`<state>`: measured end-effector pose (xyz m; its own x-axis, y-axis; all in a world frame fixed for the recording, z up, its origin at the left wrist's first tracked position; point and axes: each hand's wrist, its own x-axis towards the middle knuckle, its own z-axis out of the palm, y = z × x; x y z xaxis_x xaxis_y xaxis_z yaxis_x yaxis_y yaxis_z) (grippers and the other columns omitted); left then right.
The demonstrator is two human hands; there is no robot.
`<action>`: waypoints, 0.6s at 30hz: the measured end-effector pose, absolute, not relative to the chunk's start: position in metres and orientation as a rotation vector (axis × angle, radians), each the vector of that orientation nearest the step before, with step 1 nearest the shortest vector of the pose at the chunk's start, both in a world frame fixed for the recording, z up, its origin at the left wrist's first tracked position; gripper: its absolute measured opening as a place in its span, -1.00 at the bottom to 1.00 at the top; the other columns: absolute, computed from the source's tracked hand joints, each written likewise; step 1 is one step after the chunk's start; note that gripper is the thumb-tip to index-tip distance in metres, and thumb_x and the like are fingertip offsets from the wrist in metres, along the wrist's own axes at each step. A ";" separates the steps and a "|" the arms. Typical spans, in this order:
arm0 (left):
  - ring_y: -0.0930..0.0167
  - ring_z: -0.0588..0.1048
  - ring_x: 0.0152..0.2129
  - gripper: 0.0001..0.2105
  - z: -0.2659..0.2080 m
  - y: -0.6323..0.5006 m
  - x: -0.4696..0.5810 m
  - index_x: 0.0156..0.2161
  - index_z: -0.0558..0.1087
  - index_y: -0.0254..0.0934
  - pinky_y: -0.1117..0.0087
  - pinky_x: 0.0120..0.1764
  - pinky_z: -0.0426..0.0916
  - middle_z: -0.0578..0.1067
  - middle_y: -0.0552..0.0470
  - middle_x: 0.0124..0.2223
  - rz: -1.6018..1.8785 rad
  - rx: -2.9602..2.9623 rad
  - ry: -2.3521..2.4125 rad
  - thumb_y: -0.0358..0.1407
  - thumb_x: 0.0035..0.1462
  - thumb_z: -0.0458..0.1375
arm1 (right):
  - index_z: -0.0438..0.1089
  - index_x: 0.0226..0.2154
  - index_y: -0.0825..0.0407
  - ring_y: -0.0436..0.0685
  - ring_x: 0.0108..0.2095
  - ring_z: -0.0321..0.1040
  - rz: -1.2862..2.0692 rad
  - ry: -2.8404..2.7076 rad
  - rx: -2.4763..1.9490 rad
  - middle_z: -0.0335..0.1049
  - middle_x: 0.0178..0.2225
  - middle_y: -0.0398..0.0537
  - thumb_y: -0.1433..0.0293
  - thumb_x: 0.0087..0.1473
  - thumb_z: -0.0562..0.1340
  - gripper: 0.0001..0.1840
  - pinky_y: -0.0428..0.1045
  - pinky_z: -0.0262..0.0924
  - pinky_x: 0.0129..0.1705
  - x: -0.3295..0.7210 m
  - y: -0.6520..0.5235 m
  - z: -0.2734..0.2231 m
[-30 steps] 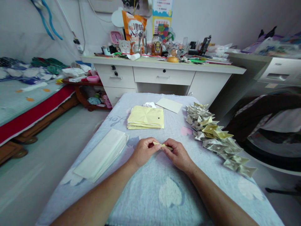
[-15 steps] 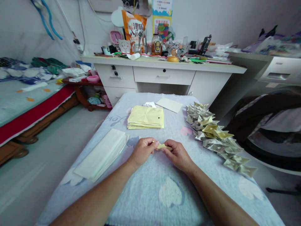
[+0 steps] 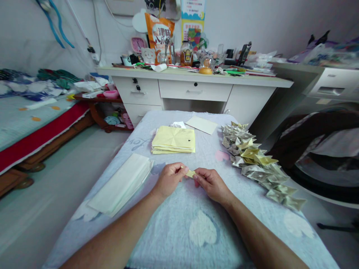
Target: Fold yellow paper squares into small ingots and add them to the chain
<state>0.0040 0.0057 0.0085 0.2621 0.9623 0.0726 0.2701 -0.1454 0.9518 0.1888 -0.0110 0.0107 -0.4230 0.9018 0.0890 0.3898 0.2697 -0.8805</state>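
Between my two hands is a small folded strip of yellow paper (image 3: 190, 173), held just above the cloth. My left hand (image 3: 170, 179) pinches its left end between thumb and fingers. At the other end, my right hand (image 3: 211, 184) grips it with the thumb on top; the fingers hide much of that end. Beyond the hands lies a stack of yellow paper sheets (image 3: 174, 139) with crease lines on the top one. To the left rests a pile of long folded white paper (image 3: 120, 185). Folded paper pieces with pointed tips (image 3: 258, 170), grey and yellow, stand in rows at the right.
A patterned light-blue cloth (image 3: 179, 231) covers the table. A pale card (image 3: 202, 124) and crumpled white tissue (image 3: 178, 124) lie at its far end. Behind stands a cluttered white desk (image 3: 195, 89). A washing machine (image 3: 322, 130) is at the right, a bed (image 3: 36, 112) at the left.
My right thumb and fingers have shifted along the yellow strip, uncovering more of its middle. My left hand keeps its pinch almost unmoved.
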 end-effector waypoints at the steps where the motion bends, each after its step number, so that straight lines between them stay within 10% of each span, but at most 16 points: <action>1: 0.54 0.20 -0.65 -0.65 0.009 0.005 0.004 -0.50 0.42 -0.33 0.50 -0.53 0.07 0.23 0.17 -0.63 0.940 1.618 1.168 -0.11 0.16 0.04 | 0.34 -0.49 0.06 -0.07 -0.57 0.10 1.105 -1.936 -1.164 0.24 -0.60 -0.22 0.28 0.20 0.08 -0.69 -0.14 -0.02 -0.47 0.189 -0.011 0.010; 18: 0.54 0.24 -0.58 -0.79 0.012 0.004 0.009 -0.41 0.41 -0.33 0.52 -0.48 0.12 0.32 0.16 -0.53 0.996 1.548 1.032 -0.20 0.11 0.11 | 0.26 -0.30 0.03 -0.05 -0.52 0.22 1.299 -1.712 -1.092 0.30 -0.54 -0.20 0.16 0.18 0.11 -0.73 -0.14 0.12 -0.46 0.186 -0.010 0.006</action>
<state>0.0089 0.0036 0.0123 0.3008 0.9479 0.1046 0.1378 -0.1518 0.9788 0.1855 -0.0099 0.0056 -0.3864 0.9211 0.0483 0.2013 0.1353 -0.9701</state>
